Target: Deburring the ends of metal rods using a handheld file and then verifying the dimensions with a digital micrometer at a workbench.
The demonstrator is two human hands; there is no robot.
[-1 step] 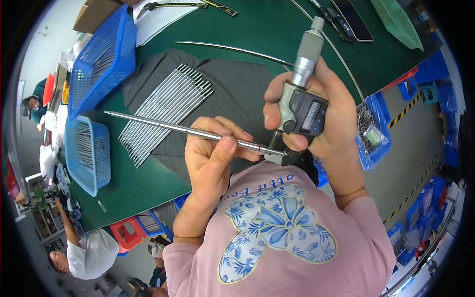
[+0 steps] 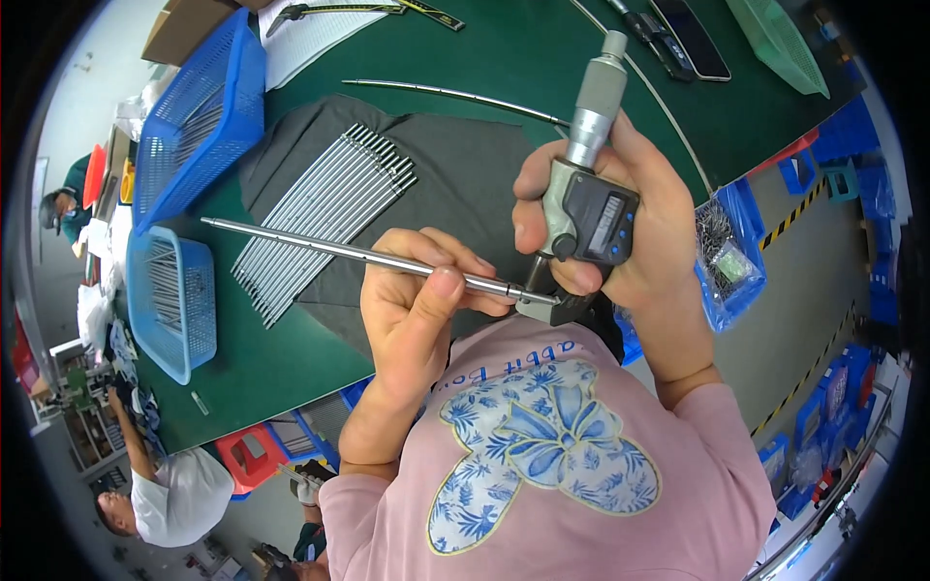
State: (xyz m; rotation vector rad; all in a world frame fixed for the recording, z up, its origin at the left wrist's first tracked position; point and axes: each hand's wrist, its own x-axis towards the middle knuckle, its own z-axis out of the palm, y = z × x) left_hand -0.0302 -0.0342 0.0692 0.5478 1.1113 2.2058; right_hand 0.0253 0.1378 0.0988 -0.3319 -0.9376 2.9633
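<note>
My left hand (image 2: 402, 315) pinches a long, thin steel rod (image 2: 310, 242) between thumb and fingers. The rod slants from upper left down to its stepped right end, which sits at the jaws of a digital micrometer (image 2: 601, 218). Wrapped around the micrometer's frame is my right hand (image 2: 654, 203), with the thimble pointing up and the small display facing me. Whether the jaws touch the rod I cannot tell. Behind my left hand, a row of similar steel rods (image 2: 325, 218) lies side by side on a dark cloth (image 2: 446, 165).
Two blue baskets of rods, one dark (image 2: 247, 77) and one light (image 2: 203, 310), stand at the left. A single rod (image 2: 436, 91) lies beyond the cloth. A phone (image 2: 693, 39), a caliper (image 2: 339, 10) and a green basket (image 2: 775, 44) are at the far side. Co-workers are at the left.
The micrometer and my right hand have shifted very slightly left, the thimble tipping a little that way. The rod and my left hand have hardly moved.
</note>
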